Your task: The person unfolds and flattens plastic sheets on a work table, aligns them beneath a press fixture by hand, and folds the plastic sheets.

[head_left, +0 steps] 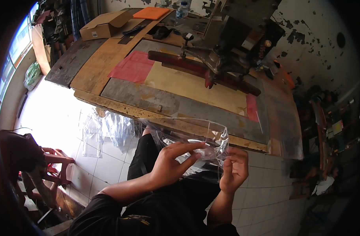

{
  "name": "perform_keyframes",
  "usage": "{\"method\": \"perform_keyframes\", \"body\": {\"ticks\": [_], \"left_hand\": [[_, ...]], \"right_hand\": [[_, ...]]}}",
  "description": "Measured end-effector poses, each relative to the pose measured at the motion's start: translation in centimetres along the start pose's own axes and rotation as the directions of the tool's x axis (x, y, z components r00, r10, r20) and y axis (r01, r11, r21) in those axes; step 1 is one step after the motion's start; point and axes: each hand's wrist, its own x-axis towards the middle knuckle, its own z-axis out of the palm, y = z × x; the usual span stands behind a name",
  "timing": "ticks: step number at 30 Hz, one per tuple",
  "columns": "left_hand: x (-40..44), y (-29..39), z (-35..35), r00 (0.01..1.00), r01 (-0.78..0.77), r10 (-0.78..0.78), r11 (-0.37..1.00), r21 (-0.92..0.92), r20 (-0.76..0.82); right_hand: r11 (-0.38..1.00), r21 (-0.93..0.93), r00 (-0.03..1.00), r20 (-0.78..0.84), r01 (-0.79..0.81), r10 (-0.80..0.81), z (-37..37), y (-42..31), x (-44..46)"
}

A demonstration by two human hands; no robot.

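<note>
A clear, creased plastic sheet (176, 128) is held over my lap, just in front of the worktable's near edge. Its folds catch the light, so whether it is a single sheet or a pouch cannot be told. My left hand (174, 161) has its index finger and thumb closing on the plastic from the left, with the fingertips partly behind glare. On the other side, my right hand (234, 169) pinches the plastic's right edge between thumb and curled fingers. More clear plastic pieces (119, 128) hang from the table edge to the left.
The worktable (132, 94) carries a press machine with a dark red bar (180, 65) across a yellow and pink panel. A cardboard box (103, 27), an orange sheet (151, 13) and a water bottle (182, 11) are at the back. A red stool (58, 163) stands left.
</note>
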Motion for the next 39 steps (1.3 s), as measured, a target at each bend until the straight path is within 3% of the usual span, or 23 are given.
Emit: {"method": "perform_keyframes", "body": {"ticks": [2, 5, 6, 9, 13, 16, 20, 21, 22, 23, 24, 26, 29, 32, 34, 39], "left_hand": [[0.2, -0.1, 0.1, 0.997, -0.067, 0.07, 0.994, 0.089, -0.025], [0.3, -1.3, 0.2, 0.929, -0.281, 0.346, 0.892, 0.354, -0.134], [0.3, -1.3, 0.4, 0.929, -0.282, 0.345, 0.893, 0.352, -0.132], [0.1, -1.4, 0.5, 0.827, -0.453, 0.553, 0.763, 0.462, -0.103], [0.4, -0.3, 0.1, 0.813, -0.506, 0.583, 0.71, 0.489, -0.005], [1.0, -0.9, -0.1, 0.75, -0.523, 0.662, 0.594, 0.611, -0.001], [2.1, 0.1, -1.4, 0.765, -0.525, 0.643, 0.586, 0.618, 0.04], [2.5, 0.5, -1.6, 0.779, -0.519, 0.624, 0.581, 0.627, 0.067], [2.7, 0.8, -1.6, 0.776, -0.525, 0.627, 0.579, 0.624, 0.071], [2.9, 1.0, -1.6, 0.789, -0.511, 0.609, 0.571, 0.642, 0.086], [3.1, 1.3, -1.6, 0.801, -0.497, 0.59, 0.563, 0.66, 0.1], [3.9, 1.7, -1.6, 0.779, -0.525, 0.617, 0.541, 0.657, 0.114], [4.6, 2.0, -1.8, 0.727, -0.552, 0.676, 0.473, 0.687, 0.12], [4.6, 1.1, -2.1, 0.772, -0.586, 0.585, 0.503, 0.635, 0.249], [4.5, 1.1, -2.1, 0.828, -0.553, 0.497, 0.646, 0.526, 0.26], [3.8, -0.7, -2.3, 0.9, -0.412, 0.303, 0.826, 0.384, 0.315]], "right_hand": [[1.0, 0.016, 1.0, 0.005, -0.017, 0.017, -0.1, -0.4, 0.0], [0.997, -0.027, 0.998, 0.007, -0.07, 0.07, -0.1, -1.0, 0.2], [0.994, 0.009, 0.994, -0.016, -0.11, 0.11, 0.1, -1.1, 0.2], [0.982, 0.089, 0.983, -0.061, -0.167, 0.172, 0.1, -0.8, 0.0], [0.937, 0.215, 0.952, -0.079, -0.275, 0.297, -0.1, -0.7, -0.2], [0.925, 0.19, 0.939, -0.04, -0.33, 0.343, 0.1, -0.8, 0.3], [0.959, 0.182, 0.954, -0.168, -0.218, 0.249, 1.5, -1.6, 1.8], [0.989, -0.145, 0.994, -0.111, 0.001, -0.017, 1.1, -2.2, 2.9], [0.867, -0.437, 0.967, 0.028, 0.239, -0.252, 0.8, -2.9, 3.8], [0.823, -0.483, 0.952, 0.099, 0.3, -0.289, 0.7, -3.6, 4.5], [0.821, -0.487, 0.952, 0.094, 0.299, -0.291, 0.6, -3.6, 5.0], [0.827, -0.402, 0.916, 0.258, 0.392, -0.308, 0.5, -3.5, 6.2], [0.825, -0.38, 0.899, 0.304, 0.418, -0.315, 0.3, -3.6, 7.6], [0.826, -0.352, 0.873, 0.38, 0.441, -0.305, 0.2, -3.5, 8.1], [0.847, -0.334, 0.879, 0.391, 0.413, -0.274, 0.1, -3.3, 8.2], [0.938, -0.27, 0.915, 0.39, 0.218, -0.101, -1.0, -1.6, 7.8]]}}
